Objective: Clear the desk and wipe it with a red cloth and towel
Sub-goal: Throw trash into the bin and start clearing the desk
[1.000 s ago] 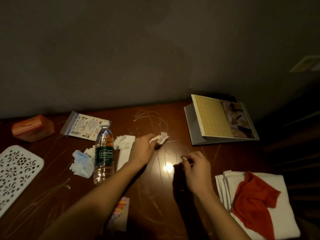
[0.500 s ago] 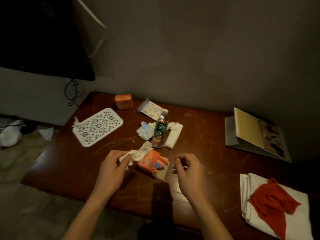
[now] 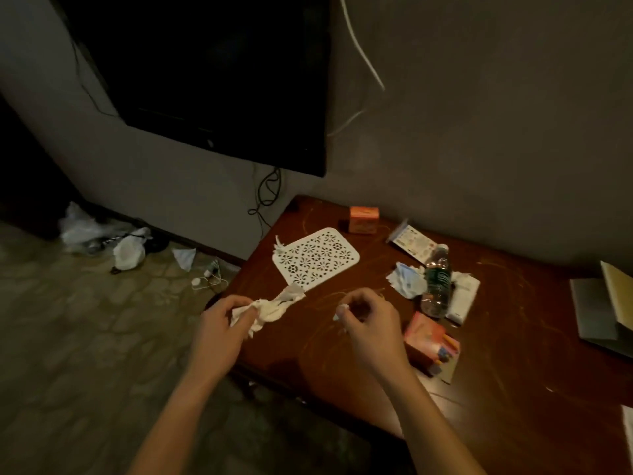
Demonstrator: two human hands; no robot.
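Floor litter: at the left of the frame, white plastic bags (image 3: 102, 240) and scraps lie on the patterned floor against the wall.
Television: a dark screen (image 3: 219, 73) hangs on the wall at upper left, with black cables (image 3: 265, 195) dangling under it.
Left hand: the left hand (image 3: 222, 325), low and left of centre, has its fingers curled round a crumpled white tissue (image 3: 270, 308), held over the left edge of the table (image 3: 513, 371); one end of the tissue sticks out toward the tray.
Tray: a white perforated tray (image 3: 317, 257) lies flat near the table's far left corner, just beyond the tissue.
Right hand: the right hand (image 3: 368, 323), at centre, pinches a small white scrap (image 3: 340, 310) between thumb and fingertips above the table top, apart from the left hand.
Orange box: a small orange box (image 3: 364, 219) stands near the wall.
Packet: a printed plastic packet (image 3: 411, 241) lies right of the box.
Bottle group: a clear water bottle (image 3: 436, 281) with a dark green label lies between a crumpled blue-white tissue (image 3: 406, 284) and a white pack (image 3: 462, 298).
Crayon box: an open pink box of crayons (image 3: 431, 341) sits just right of the right hand.
Binder: a grey and yellow binder (image 3: 603, 313) lies at the right edge.
Towel: only a white corner (image 3: 628, 423) shows at the lower right edge; the red cloth is out of frame.
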